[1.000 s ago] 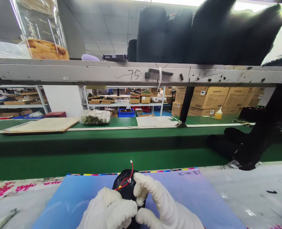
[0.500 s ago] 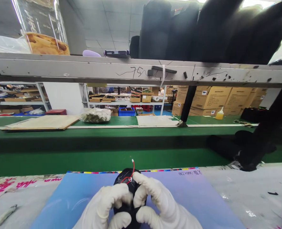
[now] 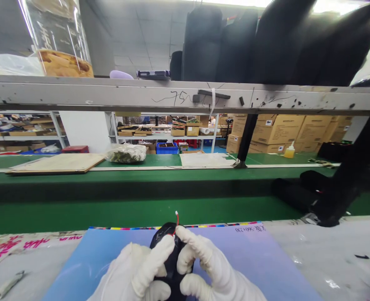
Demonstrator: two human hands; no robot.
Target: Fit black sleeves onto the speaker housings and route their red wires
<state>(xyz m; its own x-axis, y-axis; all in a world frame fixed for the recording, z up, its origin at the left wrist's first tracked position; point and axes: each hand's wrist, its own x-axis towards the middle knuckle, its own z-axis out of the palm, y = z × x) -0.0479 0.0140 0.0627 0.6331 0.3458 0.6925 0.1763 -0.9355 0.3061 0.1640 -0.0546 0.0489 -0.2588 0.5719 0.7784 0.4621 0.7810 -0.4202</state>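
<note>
A rounded black object point(image 3: 172, 264) stands at the bottom centre, between my two white-gloved hands. A thin red wire point(image 3: 177, 218) with a small white connector sticks up from its top. My left hand point(image 3: 144, 267) holds the object's left side, its forefinger stretched up to the base of the wire. My right hand point(image 3: 205, 263) grips the right side with curled fingers, its forefinger tip close beside the wire. The lower part of the object is hidden by the gloves and the frame edge. Beneath lies a blue-purple sheet point(image 3: 244, 259).
A green bench point(image 3: 110, 213) runs behind the sheet. A grey shelf beam point(image 3: 110, 92) crosses above. A black post point(image 3: 348, 175) stands at right. Farther back are a wooden board point(image 3: 56, 163), a wrapped bundle point(image 3: 127, 153) and a yellow bottle point(image 3: 289, 150). A rolled piece point(image 3: 8, 285) lies at lower left.
My left forefinger has moved up and straightened toward the wire's base. The wire now stands more upright, with less of it showing. My right hand has barely moved.
</note>
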